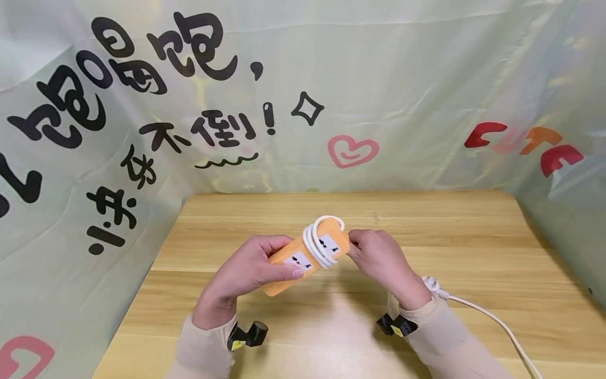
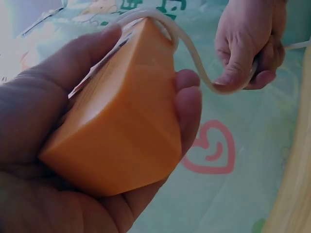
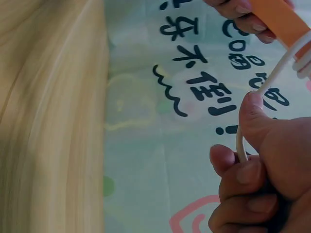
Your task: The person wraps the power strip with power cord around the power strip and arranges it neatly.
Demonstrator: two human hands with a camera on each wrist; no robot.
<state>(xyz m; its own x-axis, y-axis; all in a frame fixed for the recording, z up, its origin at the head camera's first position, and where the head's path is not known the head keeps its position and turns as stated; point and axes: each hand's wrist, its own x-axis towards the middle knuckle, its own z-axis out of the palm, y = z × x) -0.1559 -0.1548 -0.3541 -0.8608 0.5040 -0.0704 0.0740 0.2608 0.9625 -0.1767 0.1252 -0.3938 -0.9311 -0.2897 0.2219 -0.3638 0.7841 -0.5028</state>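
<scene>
My left hand [image 1: 251, 266] grips an orange power strip [image 1: 299, 260] above the table, thumb on its labelled face and fingers around the far side. Several turns of white cord [image 1: 314, 250] wrap the strip's upper end. To the right, my right hand [image 3: 262, 179] holds a length of that cord in curled fingers, the thumb pressed along it. In the left wrist view, the cord loops from the strip's end to the right hand. A white plug [image 1: 431, 284] with metal pins shows by the right wrist, partly hidden behind it.
Under both hands is a wooden table [image 1: 227, 221]. From the plug, loose cord [image 1: 497, 321] trails to the front right edge. A pale curtain [image 1: 416, 95] with lettering and hearts stands behind and beside the table. Each wrist carries a small black camera [image 1: 251, 334].
</scene>
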